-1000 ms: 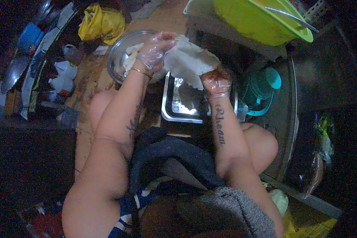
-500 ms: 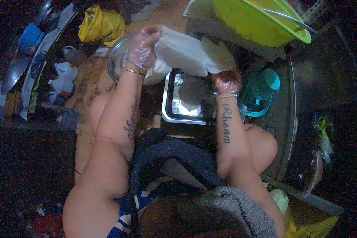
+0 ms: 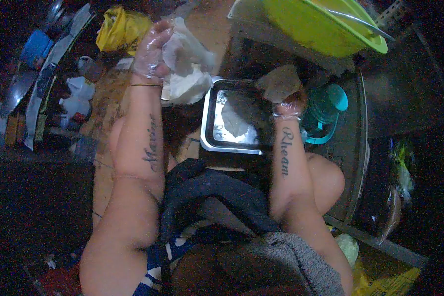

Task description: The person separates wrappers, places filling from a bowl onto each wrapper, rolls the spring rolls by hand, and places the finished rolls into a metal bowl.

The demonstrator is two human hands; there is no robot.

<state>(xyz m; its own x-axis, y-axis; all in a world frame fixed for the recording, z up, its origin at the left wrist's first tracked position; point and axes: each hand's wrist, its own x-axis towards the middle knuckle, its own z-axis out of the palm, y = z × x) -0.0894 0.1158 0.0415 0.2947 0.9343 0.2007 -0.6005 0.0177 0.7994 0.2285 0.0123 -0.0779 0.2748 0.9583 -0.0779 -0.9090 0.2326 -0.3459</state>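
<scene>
My left hand, in a clear plastic glove, is closed on a thin whitish sheet that hangs to its right. Below that sheet lies more crumpled white material. Closed too, my gloved right hand grips a smaller whitish piece standing up above its fingers. A gap separates the two pieces. Between my forearms and a little ahead is a rectangular metal tray with a shiny, dark inside and a pale patch in it.
A yellow-green basin stands at the upper right. Beside my right hand is a teal jug. A yellow bag lies at the upper left, with white containers and a blue container further left.
The white sheet stretched between my hands is now in two separate pieces. My left hand has moved left and forward, my right hand slightly right. The metal bowl at the left is now mostly hidden.
</scene>
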